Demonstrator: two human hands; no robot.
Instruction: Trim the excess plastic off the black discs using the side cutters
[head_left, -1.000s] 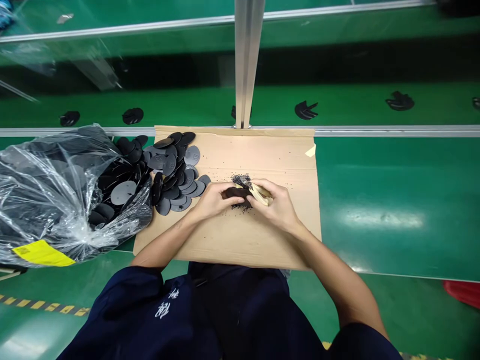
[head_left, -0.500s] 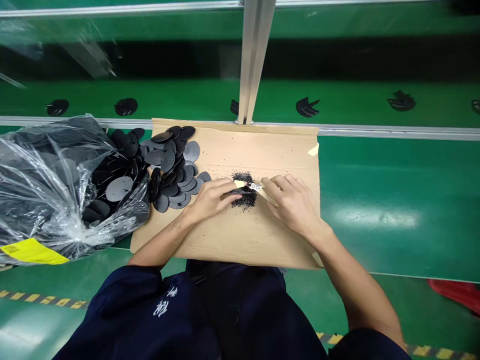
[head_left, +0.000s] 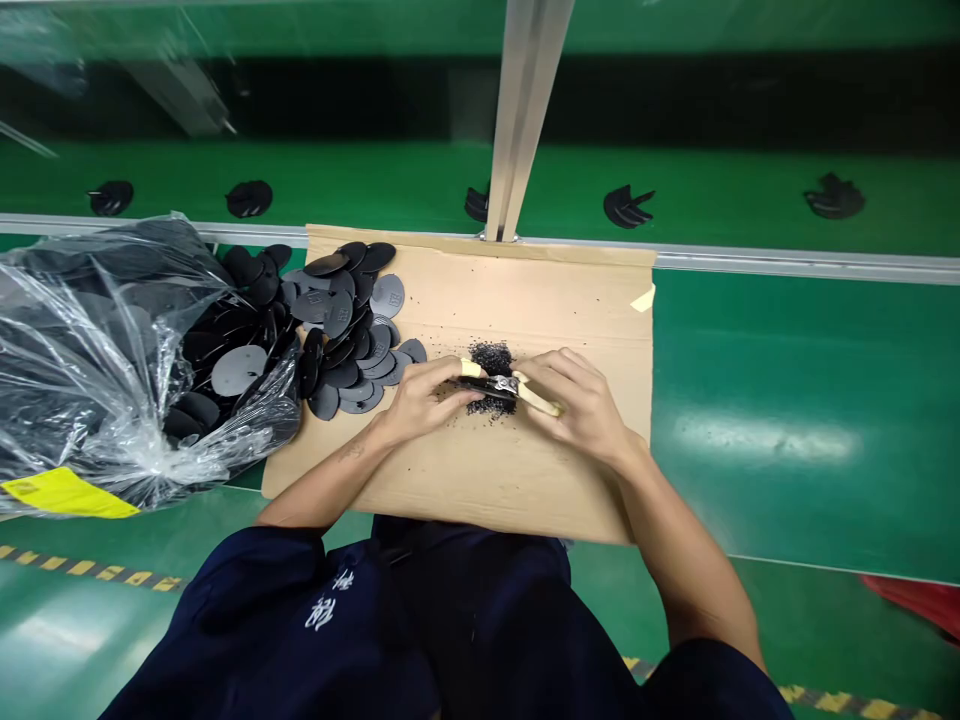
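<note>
In my right hand (head_left: pixel 574 400) is a pair of cutting pliers (head_left: pixel 536 397) with pale yellow handles, its metal head pointing left. My left hand (head_left: pixel 427 398) pinches a thin black disc (head_left: pixel 491 390), seen nearly edge-on, and yellow tape wraps one finger. The plier jaws meet the disc near its edge; whether they are closed I cannot tell. Beneath both hands lies a pile of small black scraps (head_left: pixel 491 356) on a cardboard sheet (head_left: pixel 480 480). Left of my left hand, a heap of black oval discs (head_left: pixel 352 340) spreads over the cardboard.
A clear plastic bag (head_left: pixel 90 370) full of black discs stands on the left, with a yellow label (head_left: pixel 71 492). Behind the cardboard, a metal post (head_left: pixel 525 120) rises from a rail. Small stacks of black discs (head_left: pixel 628 207) sit beyond it on the green surface.
My right hand has shifted and turned slightly, so more of the plier handles shows. The left hand keeps its hold on the disc. The whole view has moved a little.
</note>
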